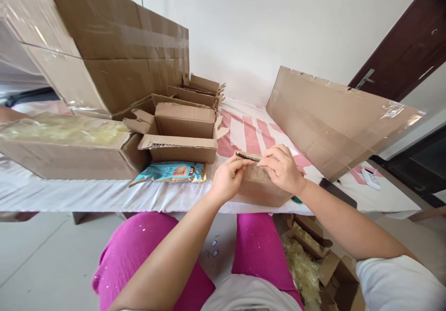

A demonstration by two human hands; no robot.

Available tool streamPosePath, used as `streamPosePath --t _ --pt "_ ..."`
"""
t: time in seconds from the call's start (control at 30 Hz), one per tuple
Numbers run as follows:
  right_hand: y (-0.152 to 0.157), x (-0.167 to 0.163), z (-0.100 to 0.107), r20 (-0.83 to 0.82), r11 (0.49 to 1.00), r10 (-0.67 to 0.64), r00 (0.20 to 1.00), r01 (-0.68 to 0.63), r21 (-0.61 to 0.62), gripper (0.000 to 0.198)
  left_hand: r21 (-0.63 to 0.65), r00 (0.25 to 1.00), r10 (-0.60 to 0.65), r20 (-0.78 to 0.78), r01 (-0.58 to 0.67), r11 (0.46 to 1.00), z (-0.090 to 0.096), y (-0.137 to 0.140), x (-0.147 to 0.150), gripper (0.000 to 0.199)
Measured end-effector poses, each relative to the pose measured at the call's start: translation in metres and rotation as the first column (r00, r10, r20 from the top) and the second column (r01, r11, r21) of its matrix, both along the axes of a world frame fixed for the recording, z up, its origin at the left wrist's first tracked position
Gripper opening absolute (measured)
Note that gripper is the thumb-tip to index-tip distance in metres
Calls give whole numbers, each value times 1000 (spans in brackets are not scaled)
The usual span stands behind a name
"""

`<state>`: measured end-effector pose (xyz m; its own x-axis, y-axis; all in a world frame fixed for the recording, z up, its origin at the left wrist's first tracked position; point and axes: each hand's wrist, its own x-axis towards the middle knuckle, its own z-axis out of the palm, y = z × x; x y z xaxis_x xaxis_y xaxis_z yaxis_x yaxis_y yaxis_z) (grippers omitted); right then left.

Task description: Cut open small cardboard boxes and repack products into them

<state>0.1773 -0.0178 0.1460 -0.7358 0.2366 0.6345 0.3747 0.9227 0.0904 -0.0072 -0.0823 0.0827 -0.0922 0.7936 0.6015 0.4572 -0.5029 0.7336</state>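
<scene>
Both of my hands meet over a small cardboard box (261,194) near the table's front edge. My left hand (226,180) is closed, thumb and forefinger pinching one end of a thin, dark-edged flat piece (248,156). At its other end, the fingers of my right hand (283,168) close on the same piece. I cannot make out exactly what it is. Clear, crinkled film shows in the box's top below my fingers. A bit of something green (297,200) peeks out beside the box, under my right wrist.
Left of my hands lie a blue snack packet (174,171), an open carton (184,152) with more behind, and a long box (69,160) of yellowish film. Large cardboard panels (334,111) flank the table. A dark flat device (337,193) lies right; floor cartons (329,269) hold film.
</scene>
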Motion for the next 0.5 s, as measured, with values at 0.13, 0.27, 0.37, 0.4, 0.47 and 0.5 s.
streamPosePath --t 0.13,0.27,0.37,0.4,0.47,0.5 --pt "1 9 -2 48 997 67 997 -66 -30 19 -10 1000 4 -24 -5 1000 0 1 0 30" --pt "-1 18 -2 87 993 104 991 -99 -58 20 -17 999 -4 -32 3 1000 -1 1 0 31" --pt "-5 23 -2 106 995 96 990 -91 -50 20 -30 999 -18 -35 17 999 0 1 1 31" --pt "-7 24 -2 110 995 94 990 -89 -42 20 -31 999 -22 -35 21 999 0 1 2 32" --pt "-10 27 -1 117 996 89 989 -86 -30 20 -32 999 -35 -33 34 999 0 0 3 32" --pt "-11 28 -1 121 996 89 989 -86 -27 20 -30 999 -43 -32 42 999 0 0 4 32"
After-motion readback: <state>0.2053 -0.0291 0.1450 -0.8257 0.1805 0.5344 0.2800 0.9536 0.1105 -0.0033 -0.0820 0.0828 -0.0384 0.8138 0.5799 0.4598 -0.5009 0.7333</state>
